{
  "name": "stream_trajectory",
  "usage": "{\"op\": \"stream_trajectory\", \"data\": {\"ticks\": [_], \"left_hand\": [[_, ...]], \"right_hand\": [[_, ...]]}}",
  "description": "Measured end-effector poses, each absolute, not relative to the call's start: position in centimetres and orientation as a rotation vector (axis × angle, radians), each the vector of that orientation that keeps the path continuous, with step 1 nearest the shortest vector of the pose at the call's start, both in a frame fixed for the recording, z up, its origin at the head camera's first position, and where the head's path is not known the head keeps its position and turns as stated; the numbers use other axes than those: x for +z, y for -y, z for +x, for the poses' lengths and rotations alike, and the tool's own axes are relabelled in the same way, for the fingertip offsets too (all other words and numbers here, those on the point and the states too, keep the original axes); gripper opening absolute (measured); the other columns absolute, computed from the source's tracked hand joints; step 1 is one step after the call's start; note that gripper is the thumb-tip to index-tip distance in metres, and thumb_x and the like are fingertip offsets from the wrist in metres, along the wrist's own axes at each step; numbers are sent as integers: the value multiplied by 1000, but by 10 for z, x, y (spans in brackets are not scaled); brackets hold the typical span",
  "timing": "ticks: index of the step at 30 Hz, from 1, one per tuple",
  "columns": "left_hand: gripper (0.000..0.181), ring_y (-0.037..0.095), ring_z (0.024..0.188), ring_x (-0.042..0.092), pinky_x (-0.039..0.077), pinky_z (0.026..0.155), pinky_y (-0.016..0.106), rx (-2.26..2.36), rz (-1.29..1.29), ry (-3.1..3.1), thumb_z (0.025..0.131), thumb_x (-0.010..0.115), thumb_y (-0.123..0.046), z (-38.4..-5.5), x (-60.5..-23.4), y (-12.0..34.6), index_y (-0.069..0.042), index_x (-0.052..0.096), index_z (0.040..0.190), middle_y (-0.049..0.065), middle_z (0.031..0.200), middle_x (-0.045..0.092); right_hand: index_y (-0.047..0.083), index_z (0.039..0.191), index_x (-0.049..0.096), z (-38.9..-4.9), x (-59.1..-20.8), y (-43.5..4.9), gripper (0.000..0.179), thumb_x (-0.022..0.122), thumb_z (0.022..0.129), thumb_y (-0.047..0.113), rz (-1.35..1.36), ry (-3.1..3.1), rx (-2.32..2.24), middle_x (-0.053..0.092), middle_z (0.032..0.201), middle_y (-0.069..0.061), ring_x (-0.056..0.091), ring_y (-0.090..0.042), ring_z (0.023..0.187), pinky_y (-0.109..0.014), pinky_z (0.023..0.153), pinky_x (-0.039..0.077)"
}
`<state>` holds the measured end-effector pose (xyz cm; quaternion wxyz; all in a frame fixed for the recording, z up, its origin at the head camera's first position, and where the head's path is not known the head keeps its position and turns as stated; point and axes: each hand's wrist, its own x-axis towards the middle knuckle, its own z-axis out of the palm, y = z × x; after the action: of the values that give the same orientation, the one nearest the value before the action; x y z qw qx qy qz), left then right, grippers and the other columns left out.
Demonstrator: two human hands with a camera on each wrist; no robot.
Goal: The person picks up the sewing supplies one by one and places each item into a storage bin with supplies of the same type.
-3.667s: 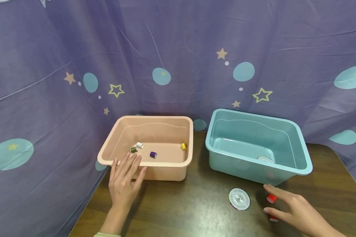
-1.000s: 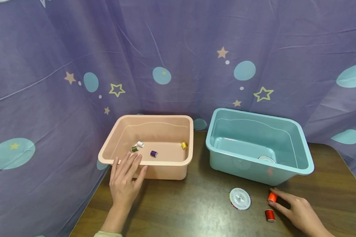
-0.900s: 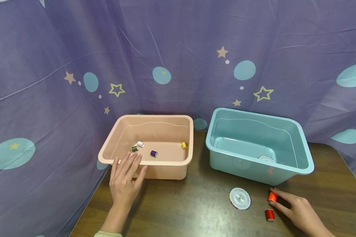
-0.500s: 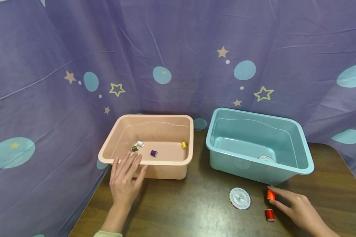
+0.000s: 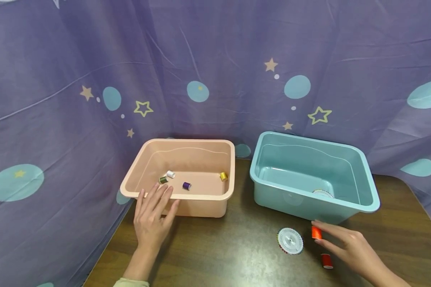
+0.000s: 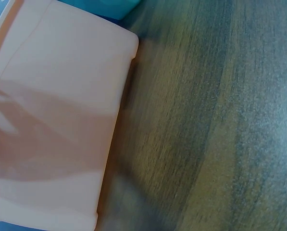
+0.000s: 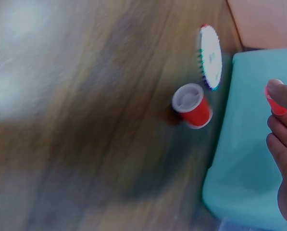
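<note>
My right hand (image 5: 357, 249) pinches an orange-red thread spool (image 5: 316, 232) between thumb and fingers, in front of the teal bin (image 5: 290, 199). In the right wrist view the pinched spool (image 7: 278, 106) overlaps the bin's side wall. A darker red thread spool (image 5: 326, 261) lies on the table just below that hand. To the left of it is a round wheel of pearl-headed pins (image 5: 290, 240). My left hand (image 5: 150, 225) rests with spread fingers at the front rim of the peach bin (image 5: 201, 207); the left wrist view shows mostly that bin's wall.
Inside the peach bin lie white (image 5: 170, 174), green (image 5: 163, 180), purple (image 5: 187, 185) and yellow (image 5: 223, 176) thread spools. Another pin wheel (image 5: 323, 193) sits in the teal bin. Both bins stand on a wooden table (image 5: 237, 255) against a purple patterned curtain (image 5: 222, 52).
My right hand came down, took hold of the orange-red spool and has lifted it up and leftward towards the teal bin. The left hand stays at the peach bin.
</note>
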<state>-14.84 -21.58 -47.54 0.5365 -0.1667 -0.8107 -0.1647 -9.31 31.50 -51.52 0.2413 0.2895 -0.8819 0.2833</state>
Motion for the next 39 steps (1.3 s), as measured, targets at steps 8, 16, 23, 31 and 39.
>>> {"op": "stream_trajectory", "data": {"ticks": [8, 16, 23, 31, 39], "left_hand": [[42, 41, 116, 73, 38, 124, 53, -394, -403, 1921, 104, 68, -44, -149, -476, 216, -8, 81, 122, 13, 121, 79], [42, 41, 117, 73, 38, 125, 52, -391, -401, 1930, 104, 68, -45, -149, -476, 216, -8, 81, 121, 13, 122, 79], [43, 41, 117, 73, 35, 127, 48, -394, -402, 1935, 104, 66, -46, -148, -476, 217, -9, 80, 122, 12, 122, 79], [43, 40, 118, 72, 35, 127, 48, -399, -400, 1941, 104, 67, -46, -148, -476, 217, -10, 80, 123, 11, 124, 78], [44, 41, 117, 73, 38, 125, 52, -389, -392, 1956, 105, 66, -46, -147, -474, 217, -9, 80, 123, 12, 123, 79]], "right_hand": [[15, 129, 78, -102, -497, -293, 56, 95, 77, 17, 892, 2364, 810, 79, 124, -2, 62, 12, 123, -5, 100, 46], [19, 134, 76, -114, -482, -270, 51, 90, 85, 27, 992, 2333, 823, 78, 127, -1, 73, -8, 117, -7, 103, 46], [16, 133, 76, -123, -463, -248, 57, 93, 79, 12, 1071, 2309, 841, 78, 129, -2, 76, -17, 115, -9, 106, 46], [17, 134, 76, -131, -442, -228, 62, 95, 76, 10, 1122, 2366, 819, 75, 133, 4, 74, -21, 119, -13, 108, 48], [15, 135, 75, -146, -422, -209, 44, 84, 94, 27, 1242, 2276, 812, 76, 133, 2, 74, -22, 121, -16, 109, 49]]}}
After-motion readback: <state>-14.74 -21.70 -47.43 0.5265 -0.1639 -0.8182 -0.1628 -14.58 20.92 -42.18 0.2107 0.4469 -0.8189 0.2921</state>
